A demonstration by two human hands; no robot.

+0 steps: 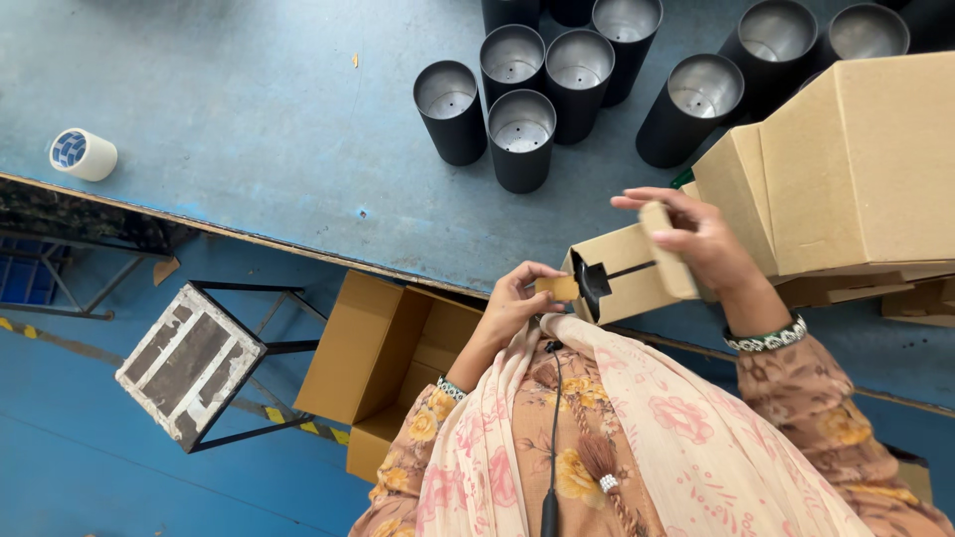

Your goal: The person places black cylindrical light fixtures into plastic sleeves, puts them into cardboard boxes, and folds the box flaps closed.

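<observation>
1. A roll of cream masking tape is seen lying near the left edge of the blue counter, well apart from everything else.
2. Below the counter edge, a stool with a worn, paint-marked seat is placed on the blue floor.
3. Just right of the stool, an open cardboard carton is set on the floor, beneath the counter's front edge.
4. A cluster of black cylindrical housings with silvery insides is stood upright on the counter, open ends up, toward the far side.
5. The left hand is held at the counter's front edge; its fingers are pinched on an end flap of a small cardboard box.
6. The small cardboard box is held in the air between both hands, just above the counter edge, with its left end open; a black fitting is seen inside that open end.
7. The right hand is wrapped over the box's right end, fingers partly curled around it, thumb on top.
8. A stack of larger flat cardboard boxes is seen at the right, just behind the right hand.
</observation>
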